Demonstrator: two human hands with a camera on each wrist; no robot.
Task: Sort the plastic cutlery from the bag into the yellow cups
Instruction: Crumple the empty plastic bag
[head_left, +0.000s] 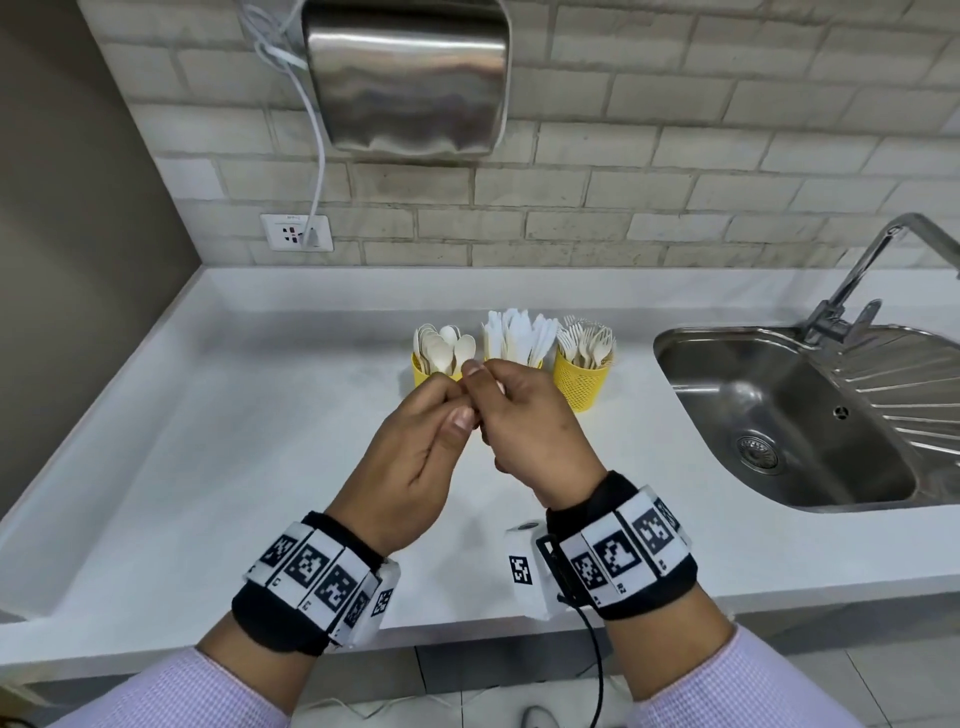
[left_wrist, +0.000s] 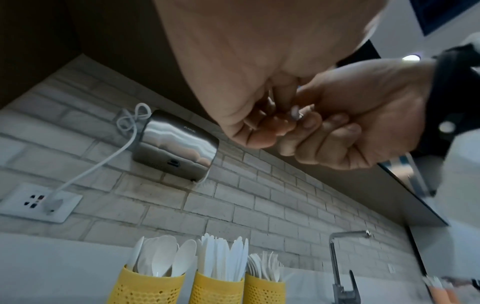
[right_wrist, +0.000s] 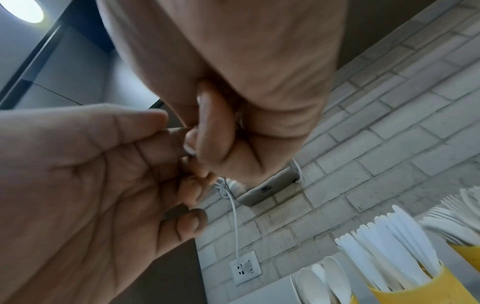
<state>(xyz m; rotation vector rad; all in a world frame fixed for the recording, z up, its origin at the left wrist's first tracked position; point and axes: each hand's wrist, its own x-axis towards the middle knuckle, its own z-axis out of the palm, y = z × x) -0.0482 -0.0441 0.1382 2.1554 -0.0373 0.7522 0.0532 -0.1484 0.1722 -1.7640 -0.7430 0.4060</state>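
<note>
Both hands are up over the counter (head_left: 218, 415), meeting in front of the cups. The left hand (head_left: 415, 452) has its fingers curled in, thumb against the fingertips. The right hand (head_left: 530, 426) is curled too, its fingertips tucked against the left's. From the left wrist view something small and pale sits between the fingers, but what it is I cannot tell, nor which hand has it.

Behind the hands, three yellow cups stand in a row near the wall. The left cup (left_wrist: 145, 288) carries the spoons (left_wrist: 166, 257), the middle cup (left_wrist: 215, 290) the knives (left_wrist: 223, 259), the right cup (head_left: 581, 379) the forks (head_left: 587, 340). All stand handle down, packed tight.

The sink (head_left: 779, 415) is off to the right with its tap (head_left: 872, 270); a steel hand dryer (head_left: 410, 78) hangs on the brick wall, corded to a socket (head_left: 296, 233).
</note>
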